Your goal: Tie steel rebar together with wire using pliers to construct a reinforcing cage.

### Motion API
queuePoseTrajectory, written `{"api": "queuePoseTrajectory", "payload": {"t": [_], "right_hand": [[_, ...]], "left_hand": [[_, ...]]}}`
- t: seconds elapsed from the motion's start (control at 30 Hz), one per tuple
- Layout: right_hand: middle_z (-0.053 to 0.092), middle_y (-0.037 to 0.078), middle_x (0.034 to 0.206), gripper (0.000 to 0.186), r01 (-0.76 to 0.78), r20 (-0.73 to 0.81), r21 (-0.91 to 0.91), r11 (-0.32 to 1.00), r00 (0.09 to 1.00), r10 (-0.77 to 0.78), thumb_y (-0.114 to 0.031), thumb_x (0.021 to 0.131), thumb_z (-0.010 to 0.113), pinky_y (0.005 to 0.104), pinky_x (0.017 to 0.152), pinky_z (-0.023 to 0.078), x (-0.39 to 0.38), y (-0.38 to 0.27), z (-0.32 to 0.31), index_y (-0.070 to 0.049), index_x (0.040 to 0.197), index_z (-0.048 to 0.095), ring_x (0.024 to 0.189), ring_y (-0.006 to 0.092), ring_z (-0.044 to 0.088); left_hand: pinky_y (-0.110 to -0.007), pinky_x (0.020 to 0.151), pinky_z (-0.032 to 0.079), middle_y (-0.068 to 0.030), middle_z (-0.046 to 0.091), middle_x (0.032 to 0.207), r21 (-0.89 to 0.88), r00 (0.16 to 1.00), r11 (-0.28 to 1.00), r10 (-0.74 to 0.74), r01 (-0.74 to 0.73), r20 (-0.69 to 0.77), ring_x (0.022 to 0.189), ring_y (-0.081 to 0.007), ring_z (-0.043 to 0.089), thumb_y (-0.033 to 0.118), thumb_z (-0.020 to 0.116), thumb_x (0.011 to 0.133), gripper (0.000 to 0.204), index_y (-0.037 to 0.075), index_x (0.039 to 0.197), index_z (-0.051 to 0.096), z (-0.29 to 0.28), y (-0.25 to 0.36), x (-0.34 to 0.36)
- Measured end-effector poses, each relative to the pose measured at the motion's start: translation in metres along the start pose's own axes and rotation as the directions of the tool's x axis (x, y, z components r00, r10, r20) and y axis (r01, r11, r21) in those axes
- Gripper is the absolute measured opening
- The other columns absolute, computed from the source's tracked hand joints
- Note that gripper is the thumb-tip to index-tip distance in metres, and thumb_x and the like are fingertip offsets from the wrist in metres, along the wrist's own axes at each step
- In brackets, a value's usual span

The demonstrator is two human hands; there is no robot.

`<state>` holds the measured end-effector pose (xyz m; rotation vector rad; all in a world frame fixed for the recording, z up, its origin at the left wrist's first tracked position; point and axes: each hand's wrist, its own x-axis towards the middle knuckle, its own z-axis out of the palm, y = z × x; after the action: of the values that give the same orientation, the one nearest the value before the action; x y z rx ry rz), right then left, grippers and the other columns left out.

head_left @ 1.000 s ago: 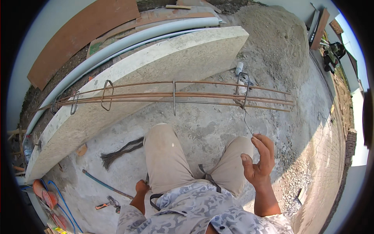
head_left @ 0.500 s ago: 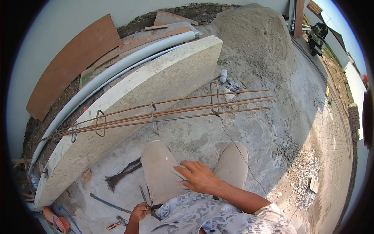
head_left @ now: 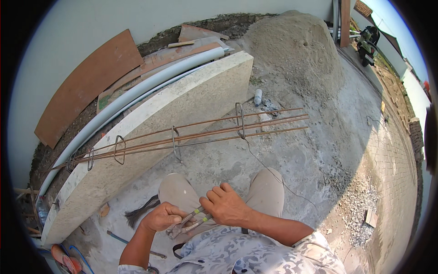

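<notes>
Over my lap, both hands meet at a pair of pincers (head_left: 197, 223) with yellow-green bands on its handles. My right hand (head_left: 226, 205) is closed around the handle end. The fingers of my left hand (head_left: 160, 217) are closed at the other end, beside the metal jaws, whose tips are partly hidden. In front of my knees, long rusty steel bars (head_left: 196, 136) rest across a pale slab, with bent wire stirrups (head_left: 176, 142) hanging around them. A thin wire (head_left: 262, 162) trails from the rightmost stirrup to the ground.
The thick slab (head_left: 159, 118) stands on edge, with a grey pipe (head_left: 141, 86) and a brown board (head_left: 89, 86) behind it. Beyond is a sand heap (head_left: 296, 50). A bundle of tie wire (head_left: 139, 211) and a blue-grey rod (head_left: 132, 243) lie left of my knees. Gravel (head_left: 358, 214) lies right.
My left hand has risen from beside my waist to my lap, bringing the tool up. My right hand, spread open before, has closed on its handles. The view has shifted slightly.
</notes>
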<state>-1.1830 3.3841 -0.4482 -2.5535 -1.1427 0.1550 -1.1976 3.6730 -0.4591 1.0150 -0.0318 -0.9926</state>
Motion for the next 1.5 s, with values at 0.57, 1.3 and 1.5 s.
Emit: {"api": "queuePoseTrajectory", "payload": {"t": [0.57,1.3,1.5], "right_hand": [[0.066,0.026,0.104,0.051,-0.746,-0.163,-0.342,0.571,0.646,0.746,-0.012,0.094,0.060,0.0507,0.074,0.058,-0.056,0.095,-0.140,-0.015,0.145,0.053,0.085,0.0422,0.072],[0.059,0.030,0.126,0.052,-0.618,-0.299,-0.732,0.289,0.671,0.678,-0.019,0.094,0.062,0.0598,0.092,0.050,-0.027,0.061,-0.137,-0.011,0.145,0.054,0.097,0.0416,0.068],[0.061,0.029,0.121,0.045,-0.514,-0.331,-0.842,0.162,0.732,0.595,-0.021,0.095,0.060,0.0613,0.091,0.049,-0.010,0.065,-0.137,-0.010,0.139,0.059,0.095,0.0415,0.065]], "left_hand": [[-0.038,0.082,0.059,-0.0130,0.071,0.108,-0.279,0.897,0.864,0.349,-0.420,-0.271,0.093,-0.0240,0.073,0.051,0.054,0.106,0.053,0.001,0.122,0.063,0.070,0.047,0.254],[-0.051,0.111,0.041,-0.0174,0.027,0.168,0.857,0.699,-0.510,0.641,0.080,0.317,0.149,-0.0353,0.037,0.029,0.092,0.072,0.106,0.014,0.161,0.036,0.057,0.104,0.264],[-0.041,0.100,0.050,-0.0197,0.038,0.162,0.870,0.657,-0.485,0.684,0.085,0.316,0.127,-0.0304,0.056,0.027,0.089,0.072,0.097,0.006,0.155,0.044,0.053,0.097,0.274]]}}
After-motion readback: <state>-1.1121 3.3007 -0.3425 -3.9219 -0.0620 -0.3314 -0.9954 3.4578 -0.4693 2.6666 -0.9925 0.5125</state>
